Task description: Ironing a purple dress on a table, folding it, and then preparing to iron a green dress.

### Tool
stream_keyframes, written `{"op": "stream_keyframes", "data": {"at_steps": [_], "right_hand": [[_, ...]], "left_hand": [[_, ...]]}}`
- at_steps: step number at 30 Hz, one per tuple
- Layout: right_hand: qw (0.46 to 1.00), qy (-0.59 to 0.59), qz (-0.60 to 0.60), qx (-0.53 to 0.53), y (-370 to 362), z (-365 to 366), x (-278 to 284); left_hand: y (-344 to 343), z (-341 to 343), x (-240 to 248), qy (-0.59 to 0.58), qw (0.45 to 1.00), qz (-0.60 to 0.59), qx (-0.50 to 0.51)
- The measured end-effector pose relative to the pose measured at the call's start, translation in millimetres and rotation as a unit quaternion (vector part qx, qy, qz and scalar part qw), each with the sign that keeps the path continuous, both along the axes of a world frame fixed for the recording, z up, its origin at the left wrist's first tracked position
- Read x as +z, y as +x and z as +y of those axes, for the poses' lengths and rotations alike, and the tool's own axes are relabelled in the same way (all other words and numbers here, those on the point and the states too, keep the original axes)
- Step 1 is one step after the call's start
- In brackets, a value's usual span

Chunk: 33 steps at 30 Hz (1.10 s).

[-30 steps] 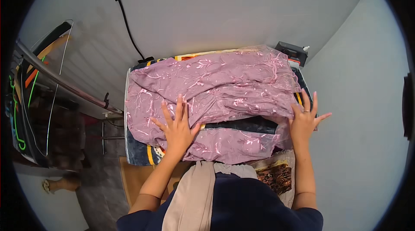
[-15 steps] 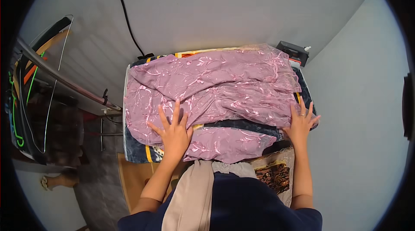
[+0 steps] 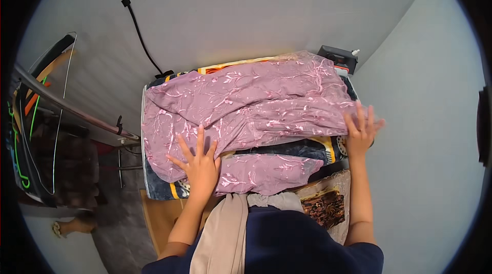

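A mauve garment of sheer fabric with shiny branch-like embroidery lies spread over a padded surface covered by a dark patterned blanket. One sleeve-like part of it lies apart along the near edge, with the blanket showing between. My left hand rests flat on the garment's near left part, fingers spread. At the right end, my right hand has its fingers stretched apart, with the thumb side at the garment's edge. Whether that hand presses the cloth or only touches it, I cannot tell.
A dark grey iron stands at the far right corner against the wall. On the left, several hangers hang from a metal rail. A black cable runs down the back wall. Patterned brown cloth lies near my right side.
My right hand has moved slightly away from me, and the garment's right part has shifted with it, uncovering more blanket. My left hand stays on the cloth. The view has shifted a little.
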State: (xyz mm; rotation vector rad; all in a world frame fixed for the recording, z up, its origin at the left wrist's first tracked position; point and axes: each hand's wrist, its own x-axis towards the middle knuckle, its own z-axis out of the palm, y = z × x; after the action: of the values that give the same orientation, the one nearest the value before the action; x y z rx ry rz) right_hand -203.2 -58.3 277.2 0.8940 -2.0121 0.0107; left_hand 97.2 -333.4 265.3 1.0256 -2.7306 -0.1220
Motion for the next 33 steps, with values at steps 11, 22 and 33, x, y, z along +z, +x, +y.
{"op": "stream_keyframes", "data": {"at_steps": [11,22,33], "right_hand": [[0.933,0.121,-0.339,0.000,37.5,-20.0,28.3],[0.881,0.224,-0.415,-0.019,25.0,-1.6,15.8],[0.912,0.228,-0.294,0.172,40.1,-67.7,-27.4]], "left_hand": [[3.3,-0.8,0.4,-0.017,1.000,-0.009,-0.014],[17.2,-8.5,20.1,0.041,0.996,-0.046,-0.060],[52.0,-60.0,-15.4,-0.010,0.994,-0.095,0.057]]}}
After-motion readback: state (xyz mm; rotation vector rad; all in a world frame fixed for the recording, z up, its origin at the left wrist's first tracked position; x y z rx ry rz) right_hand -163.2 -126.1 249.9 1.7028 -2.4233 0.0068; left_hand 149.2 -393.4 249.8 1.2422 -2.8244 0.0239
